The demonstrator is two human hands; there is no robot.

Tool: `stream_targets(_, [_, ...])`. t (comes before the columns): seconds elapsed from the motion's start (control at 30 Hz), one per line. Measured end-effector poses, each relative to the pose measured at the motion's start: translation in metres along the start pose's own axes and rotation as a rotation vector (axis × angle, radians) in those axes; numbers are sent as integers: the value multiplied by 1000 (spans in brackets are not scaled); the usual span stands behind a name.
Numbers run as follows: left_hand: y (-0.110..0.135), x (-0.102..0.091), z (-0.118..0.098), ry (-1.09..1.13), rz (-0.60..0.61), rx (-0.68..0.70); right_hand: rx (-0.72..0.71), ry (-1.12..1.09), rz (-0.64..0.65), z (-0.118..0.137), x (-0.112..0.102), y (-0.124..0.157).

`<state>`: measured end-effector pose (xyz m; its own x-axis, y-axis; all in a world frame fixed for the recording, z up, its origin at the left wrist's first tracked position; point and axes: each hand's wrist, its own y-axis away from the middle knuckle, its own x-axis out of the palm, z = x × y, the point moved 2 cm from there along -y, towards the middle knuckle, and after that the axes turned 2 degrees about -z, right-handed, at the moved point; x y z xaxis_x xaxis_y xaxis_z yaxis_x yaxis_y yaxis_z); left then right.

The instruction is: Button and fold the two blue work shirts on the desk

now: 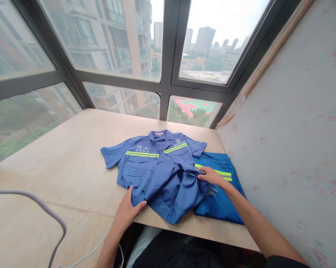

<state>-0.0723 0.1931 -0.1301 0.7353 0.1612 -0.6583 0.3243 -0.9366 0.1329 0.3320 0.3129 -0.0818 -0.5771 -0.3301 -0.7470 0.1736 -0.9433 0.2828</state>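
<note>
In the head view, with clock positions read from the picture's centre, a pale, wood-grained tabletop [73, 145] fills a corner, its seam running toward eight o'clock. Grey-framed glass windows [168, 56] stretch from nine round to one o'clock; beyond them stand apartment blocks, greenery and distant towers. At three o'clock rises a whitish wall [285, 134] with faint pink flowers, edged by a wooden strip [278, 48].

A blue short-sleeved work shirt [162, 178] with yellow-green reflective stripes lies just below centre, toward six o'clock, its collar pointing to twelve. It partly overlaps a brighter-blue folded garment [223, 208] at four o'clock.

The left hand [128, 209], at seven, has thumb and forefinger spread at the shirt's lower edge; whether it grips cannot be told. The right hand [209, 175], at four, pinches the shirt's bunched side edge. A thick grey cable [55, 216] curves at eight.
</note>
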Motion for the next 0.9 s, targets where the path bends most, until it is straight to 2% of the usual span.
stream_targets(0.1, [-6,-6,-18,134,-68,-44,-6,-110,15,23,-7,6])
stream_targets(0.23, [-19,-27,-61,490,-180,-115,111,-651,111,65,-21,18])
stream_targets(0.27, [-22,-31,-75,582,-259,-124,112,-787,89,79,-23,20])
stream_targets(0.33, [-25,-34,-102,724,-381,-110,75,-1009,-36,106,-22,22])
stream_targets(0.37, [-26,-32,-115,753,-372,-80,44,-1079,-96,119,-19,21])
stream_targets(0.4, [-26,-28,-128,759,-274,-26,6,-1113,-123,131,-14,21])
stream_targets(0.43, [-25,-21,-139,732,-114,41,-33,-1114,-86,142,-6,20])
stream_targets(0.5, [-20,-8,-152,597,193,153,-98,-1031,112,155,13,18])
stream_targets(0.53, [-18,-4,-151,521,280,188,-110,-964,208,156,22,18])
stream_targets(0.6, [-14,-3,-138,419,302,192,-96,-831,302,146,34,18])
stream_targets(0.73, [-7,-17,-79,403,208,91,1,-711,253,98,47,23])
stream_targets(0.83, [4,-21,-35,365,63,83,57,-670,187,68,57,27])
stream_targets(0.9, [14,-18,-14,314,-73,48,41,-622,108,59,66,28])
